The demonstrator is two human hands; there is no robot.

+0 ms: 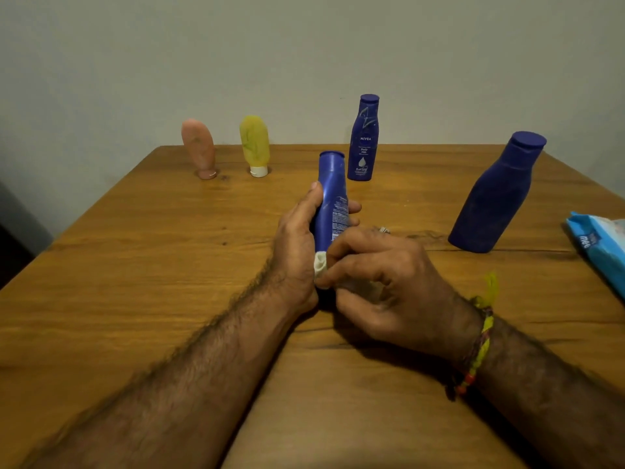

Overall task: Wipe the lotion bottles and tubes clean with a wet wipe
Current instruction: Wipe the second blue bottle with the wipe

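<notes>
Gripped round its middle by the left hand (297, 238), a blue lotion bottle (332, 198) is held upright over the wooden table (135, 299), its cap at the top and its printed back label turned toward the camera. The thumb is laid along the bottle's left side, and the fingertips are seen curling out past its right edge. A white wet wipe (320, 264) is bunched against the bottle's lower end, pinched there by the curled fingers of the right hand (389, 282), which lies just beside the left. A braided yellow thread band (482, 336) is worn on the right wrist.

To the right, a blue pack of wipes (600, 248) is cut off by the frame edge. Slightly farther off on the right, a large dark blue bottle (497, 194) is stood capped. Behind the held bottle, a Nivea body milk bottle (363, 138) is stood upright, closed. Near the far left edge, a yellow tube (255, 143) and a pink tube (199, 148) are stood on their caps, well apart from the hands. What remains inside any container cannot be told.
</notes>
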